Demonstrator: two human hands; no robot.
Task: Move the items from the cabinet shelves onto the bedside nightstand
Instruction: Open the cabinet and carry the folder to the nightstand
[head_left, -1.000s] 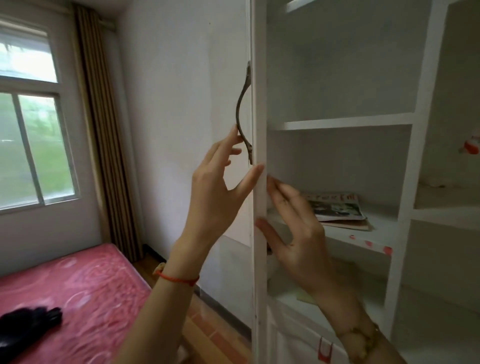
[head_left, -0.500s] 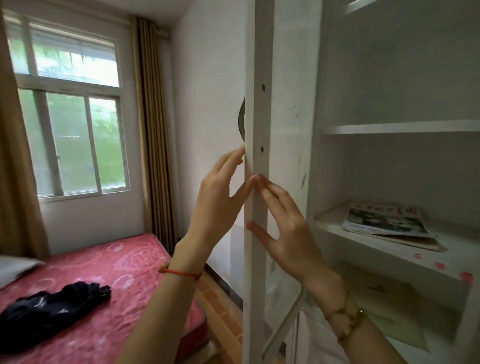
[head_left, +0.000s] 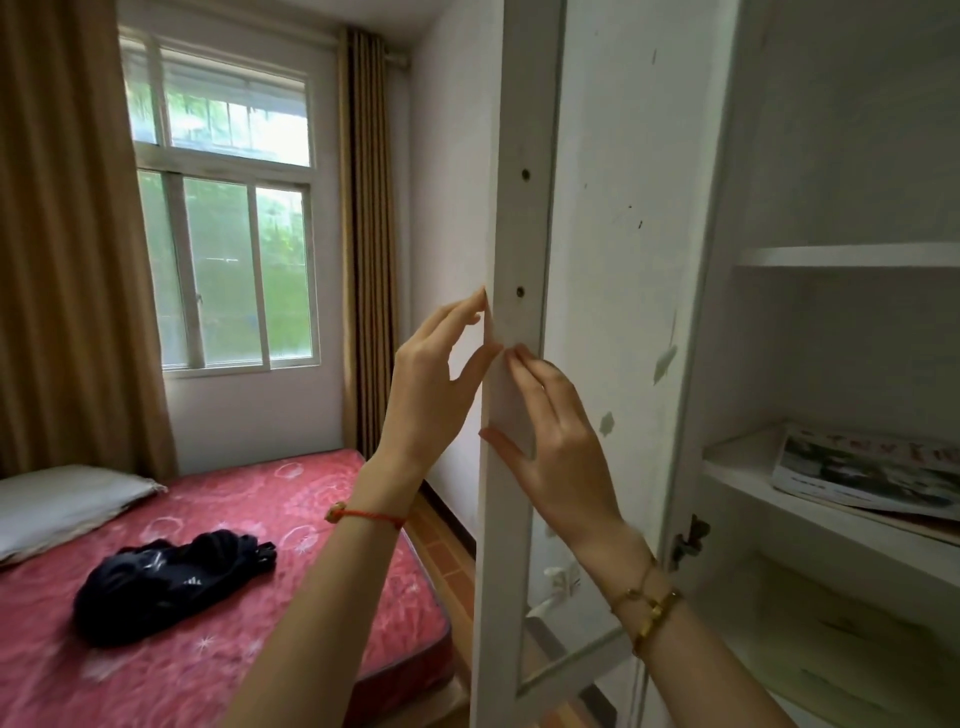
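The white cabinet door (head_left: 519, 218) stands swung wide, its edge facing me. My left hand (head_left: 431, 384) rests its fingertips on the door's outer side, fingers spread. My right hand (head_left: 550, 441) lies flat on the door's edge and inner face, fingers apart, holding nothing. Inside the cabinet, a stack of magazines (head_left: 867, 473) lies on the middle shelf (head_left: 737, 467) at the right. A pale green paper (head_left: 852, 670) lies on the shelf below. The nightstand is not in view.
A bed with a red patterned mattress (head_left: 260, 519) fills the lower left, with a black garment (head_left: 166, 577) and a grey pillow (head_left: 62, 504) on it. A window (head_left: 228, 270) with tan curtains (head_left: 67, 249) is behind. Wooden floor (head_left: 447, 551) runs between bed and cabinet.
The cabinet door has swung further open to the left with both hands on its edge. My view has turned left, so more of the bed and window shows.
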